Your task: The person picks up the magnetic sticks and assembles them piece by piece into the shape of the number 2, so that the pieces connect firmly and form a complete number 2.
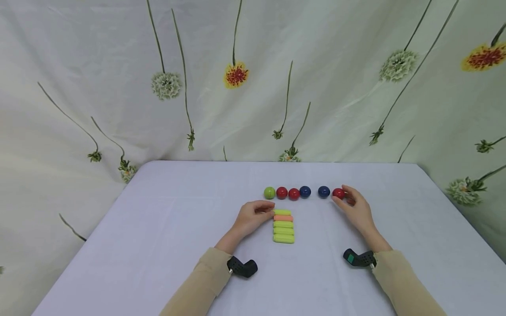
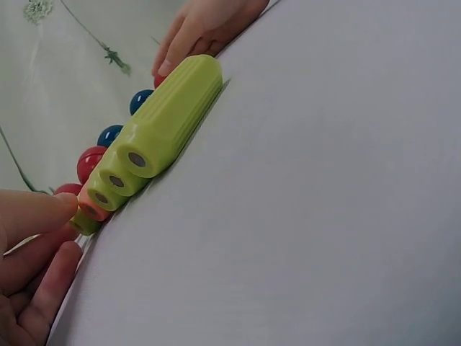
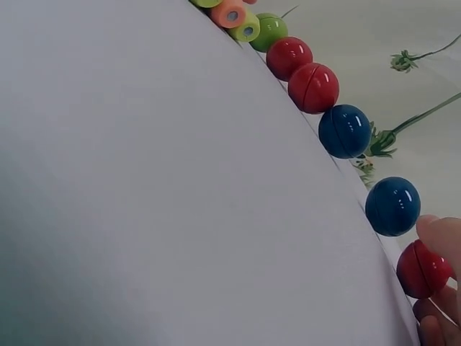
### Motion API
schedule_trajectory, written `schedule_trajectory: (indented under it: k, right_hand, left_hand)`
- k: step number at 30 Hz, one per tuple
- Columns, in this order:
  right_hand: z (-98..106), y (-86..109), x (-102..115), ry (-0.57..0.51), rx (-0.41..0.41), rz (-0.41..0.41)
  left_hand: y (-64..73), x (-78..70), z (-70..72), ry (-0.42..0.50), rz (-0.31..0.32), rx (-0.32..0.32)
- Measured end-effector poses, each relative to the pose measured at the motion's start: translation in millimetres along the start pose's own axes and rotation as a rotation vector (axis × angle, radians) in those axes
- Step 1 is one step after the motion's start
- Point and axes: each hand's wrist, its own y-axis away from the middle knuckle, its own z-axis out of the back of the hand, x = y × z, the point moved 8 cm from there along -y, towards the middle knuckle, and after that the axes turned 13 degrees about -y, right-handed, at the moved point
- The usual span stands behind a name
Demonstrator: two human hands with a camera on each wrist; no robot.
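Observation:
Far out on the table, my right hand (image 1: 357,210) holds a red ball (image 1: 338,193) between thumb and fingers, at the right end of a row of balls. Just left of it lies a dark blue ball (image 3: 392,207). My left hand (image 1: 253,216) has its thumb and fingertips at the left end of the farthest yellow-green rod (image 1: 282,212), pinching it. Behind those fingertips the rod is partly hidden in the left wrist view. Nearer me, an orange rod (image 1: 283,218) and several yellow-green rods (image 2: 169,119) with grey discs in their ends lie side by side.
Left of a gap, the row continues with another blue ball (image 1: 305,192), two red balls (image 3: 313,88) and a green ball (image 1: 269,192). All lie on a white-covered table (image 1: 178,232). A flower-printed cloth (image 1: 316,35) hangs behind it.

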Motion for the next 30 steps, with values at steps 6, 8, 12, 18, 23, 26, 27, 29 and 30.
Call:
schedule_trajectory:
  k: [6,8,12,18,23,26,27,29,30]
  right_hand:
    - [2,-3.6,0,0.027,-0.029,0.033]
    - [2,-4.2,0,0.039,-0.040,0.043]
    - [1,-4.2,0,0.046,-0.049,0.049]
    - [0,-3.1,-2,0.051,-0.041,0.019]
    - [0,-1.9,-3,0.060,-0.031,0.009]
    - [0,-0.7,-3,0.064,-0.028,0.008]
    - [0,-0.1,-3,0.066,-0.027,0.008]
    - [0,1.3,-2,0.068,-0.027,0.004]
    - [0,2.0,-2,0.069,-0.027,0.004]
  left_hand:
    - [-1.0,-3.2,-1.3,-0.019,-0.019,0.022]
    - [-1.7,-4.2,-2.0,-0.032,-0.019,0.027]
    - [-3.4,-5.6,-4.0,-0.087,-0.015,0.032]
    - [-4.7,-9.5,-4.7,-0.123,-0.010,0.036]
    - [-4.5,-11.4,-5.9,-0.138,-0.007,0.040]
    - [-4.5,-11.0,-6.6,-0.135,-0.007,0.039]
    - [-4.4,-11.0,-6.8,-0.136,-0.008,0.038]
    - [-4.3,-10.5,-6.9,-0.135,-0.008,0.037]
    - [-4.2,-10.3,-6.9,-0.134,-0.009,0.038]
